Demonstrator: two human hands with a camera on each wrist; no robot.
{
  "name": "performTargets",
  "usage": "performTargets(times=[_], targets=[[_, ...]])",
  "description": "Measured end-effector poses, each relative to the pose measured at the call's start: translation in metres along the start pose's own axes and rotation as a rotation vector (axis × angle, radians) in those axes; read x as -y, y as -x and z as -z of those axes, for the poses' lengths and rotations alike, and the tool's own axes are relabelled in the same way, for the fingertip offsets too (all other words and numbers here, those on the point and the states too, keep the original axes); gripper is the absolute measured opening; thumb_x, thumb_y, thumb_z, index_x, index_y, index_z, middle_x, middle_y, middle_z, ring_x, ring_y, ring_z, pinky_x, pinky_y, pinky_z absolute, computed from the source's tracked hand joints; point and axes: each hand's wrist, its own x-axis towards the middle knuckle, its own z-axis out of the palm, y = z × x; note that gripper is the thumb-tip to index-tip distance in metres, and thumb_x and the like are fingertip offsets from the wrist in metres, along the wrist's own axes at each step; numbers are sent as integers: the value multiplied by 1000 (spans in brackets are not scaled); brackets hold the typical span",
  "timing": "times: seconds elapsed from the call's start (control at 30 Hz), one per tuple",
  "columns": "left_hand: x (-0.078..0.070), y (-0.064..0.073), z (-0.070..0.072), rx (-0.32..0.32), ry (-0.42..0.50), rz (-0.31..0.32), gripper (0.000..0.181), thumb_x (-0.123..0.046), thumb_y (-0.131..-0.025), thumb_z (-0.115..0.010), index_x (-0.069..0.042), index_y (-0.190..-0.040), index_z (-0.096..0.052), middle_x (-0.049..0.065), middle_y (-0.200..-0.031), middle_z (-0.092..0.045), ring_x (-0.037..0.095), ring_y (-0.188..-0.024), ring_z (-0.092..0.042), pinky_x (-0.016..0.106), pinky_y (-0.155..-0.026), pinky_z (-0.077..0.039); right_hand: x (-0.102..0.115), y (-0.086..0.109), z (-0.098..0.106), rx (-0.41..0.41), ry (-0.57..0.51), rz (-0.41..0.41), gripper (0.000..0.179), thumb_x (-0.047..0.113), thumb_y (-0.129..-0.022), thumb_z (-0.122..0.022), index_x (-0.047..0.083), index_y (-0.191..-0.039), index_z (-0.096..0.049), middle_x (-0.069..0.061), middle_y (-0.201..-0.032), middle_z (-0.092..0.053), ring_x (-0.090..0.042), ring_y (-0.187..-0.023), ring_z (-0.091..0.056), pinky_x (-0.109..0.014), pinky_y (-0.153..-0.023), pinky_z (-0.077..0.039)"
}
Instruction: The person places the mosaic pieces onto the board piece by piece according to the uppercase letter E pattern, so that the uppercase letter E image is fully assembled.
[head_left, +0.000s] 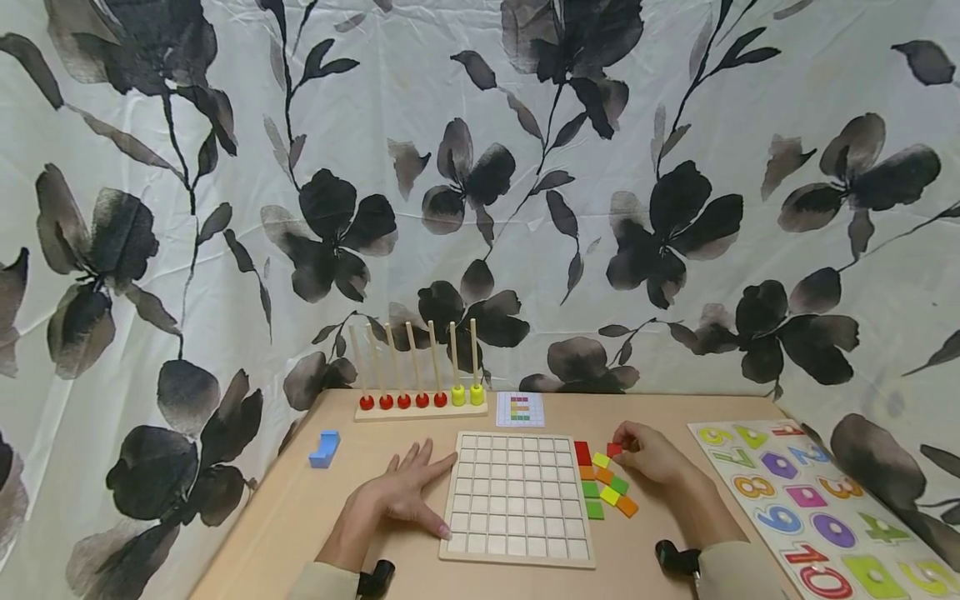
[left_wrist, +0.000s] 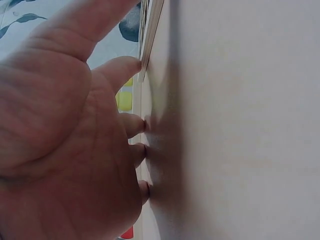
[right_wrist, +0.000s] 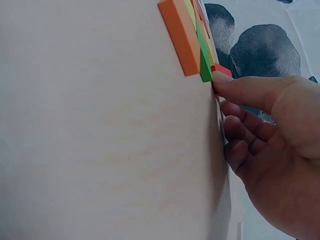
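Observation:
A wooden grid board [head_left: 521,500] with pale square cells lies flat on the table. Along its left edge my left hand [head_left: 401,493] is spread, thumb and index finger touching the frame; in the left wrist view its fingertips [left_wrist: 131,64] meet the board's side. To the right of the board, my right hand [head_left: 651,454] pinches a small red block [head_left: 614,449] between thumb and fingers. Beside it lie loose yellow, orange and green blocks, among them an orange block [head_left: 627,506]. The right wrist view shows the thumb on the red block [right_wrist: 223,69], with the other fingers curled.
Behind the board are a pattern card [head_left: 520,409] and a wooden peg rack [head_left: 420,410] with red and yellow beads. A blue block [head_left: 324,449] sits at left, a number puzzle board [head_left: 813,508] at right. A floral cloth [head_left: 465,250] hangs behind the table.

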Motion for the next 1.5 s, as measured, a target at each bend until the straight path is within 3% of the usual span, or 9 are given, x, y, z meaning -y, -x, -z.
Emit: performTargets(times=[0.2, 0.4, 0.57, 0.7, 0.87, 1.13, 1.37, 1.5], targets=[[-1, -1, -1, -8, -10, -4, 122, -59, -63, -95, -27, -164, -35, 30, -172, -6, 49, -160, -2, 73, -124, -2, 0, 0, 1, -32, -16, 9, 10, 4, -96, -71, 6, -105, -65, -7, -94, -62, -22, -91, -54, -23, -72, -50], [-1, 0, -1, -7, -21, 2, 121, -60, -63, -95, -28, -164, -35, 29, -172, -6, 49, -160, -2, 73, -125, -2, 7, -2, 2, 1, -98, -17, 26, 4, -104, -59, 6, -129, -66, -11, -96, -62, -23, -84, -59, -25, -71, -55], [-2, 1, 0, -6, -30, 1, 122, -59, -63, -95, -27, -164, -34, 30, -172, -6, 49, -160, -2, 73, -125, -2, 23, -6, 1, -15, -171, -26, 25, 7, -106, -57, 5, -129, -66, -14, -102, -62, -23, -85, -63, -24, -73, -57], [-3, 1, 1, 1, -30, 9, 121, -60, -64, -94, -27, -164, -33, 29, -172, -5, 49, -160, -2, 72, -125, -3, 43, -8, -5, -24, -139, 8, 28, 8, -103, -63, 7, -131, -66, -12, -113, -64, -23, -95, -62, -25, -79, -60], [-1, 2, 3, -6, -23, 9, 122, -59, -64, -94, -25, -164, -34, 29, -172, -6, 50, -160, -2, 73, -124, -2, 73, -13, -21, 9, -124, 110, 30, 6, -101, -66, 8, -131, -68, -10, -119, -68, -25, -99, -64, -29, -85, -62], [-2, 2, 0, -6, -14, -4, 122, -60, -63, -94, -26, -164, -34, 30, -172, -6, 50, -160, -3, 74, -124, -3, 109, -22, -61, 127, -83, 315, 23, 9, -98, -72, -2, -118, -72, -7, -97, -68, -21, -81, -70, -24, -72, -61], [-2, 2, 0, -11, -1, 4, 122, -59, -62, -95, -26, -163, -35, 29, -172, -7, 49, -160, -3, 73, -125, -2, 114, -35, -91, 142, 37, 347, 18, 21, -93, -79, 11, -108, -76, 6, -82, -62, -11, -76, -54, -21, -64, -44], [-2, 2, 0, -10, 3, 9, 121, -59, -62, -95, -27, -163, -36, 28, -172, -7, 48, -160, -3, 72, -125, -2, 114, -38, -102, 166, 24, 364, 18, 22, -92, -82, 11, -105, -76, 7, -79, -61, -9, -71, -52, -20, -62, -43]])
